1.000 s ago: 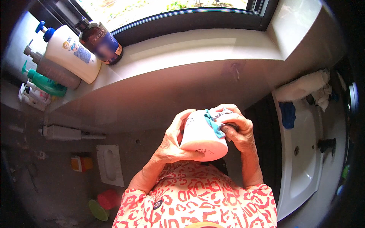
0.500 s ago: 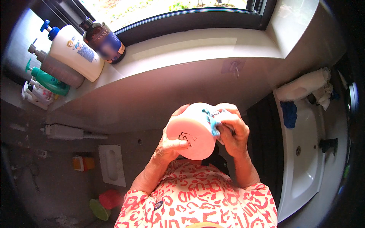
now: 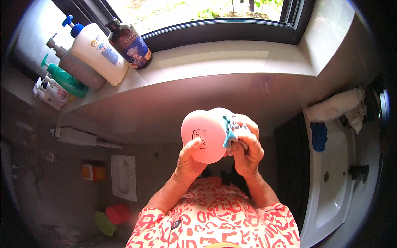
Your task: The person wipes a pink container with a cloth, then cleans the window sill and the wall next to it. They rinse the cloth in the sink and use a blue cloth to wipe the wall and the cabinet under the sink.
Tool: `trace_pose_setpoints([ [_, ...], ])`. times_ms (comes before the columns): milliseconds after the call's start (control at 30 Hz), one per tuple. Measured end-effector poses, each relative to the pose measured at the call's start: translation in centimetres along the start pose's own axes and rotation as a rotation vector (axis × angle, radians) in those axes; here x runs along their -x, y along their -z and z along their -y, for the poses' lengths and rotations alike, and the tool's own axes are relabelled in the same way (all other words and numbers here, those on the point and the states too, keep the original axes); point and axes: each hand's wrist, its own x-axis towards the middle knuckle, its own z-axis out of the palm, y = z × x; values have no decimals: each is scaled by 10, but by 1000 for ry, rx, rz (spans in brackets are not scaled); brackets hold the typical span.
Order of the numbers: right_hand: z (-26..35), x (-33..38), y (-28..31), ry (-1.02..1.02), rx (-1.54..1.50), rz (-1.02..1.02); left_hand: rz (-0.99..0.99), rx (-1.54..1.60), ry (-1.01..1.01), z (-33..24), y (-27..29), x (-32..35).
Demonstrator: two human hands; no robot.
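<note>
Head view: left hand grips round pink plastic cup; right hand presses blue cloth against it; likely light, stiff, slippery when wet; best held by its sides.

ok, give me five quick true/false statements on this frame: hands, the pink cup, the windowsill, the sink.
1. The left hand holds the pink cup. True.
2. The right hand presses a blue cloth against the cup. True.
3. The cup stands on the windowsill. False: it is held up in both hands, clear of the sill.
4. Pump bottles stand at the sill's left end. True.
5. The white sink lies to the person's left. False: it is on the right.
</note>
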Motion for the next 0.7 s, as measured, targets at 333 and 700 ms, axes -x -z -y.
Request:
trace_pose_setpoints([
  [333, -3, 6, -3, 56, 86, -160, 12, -36, -16, -21, -20, 2],
  [700, 10, -34, -9, -545, -411, 3, 68, -481, -524, -16, -17, -3],
])
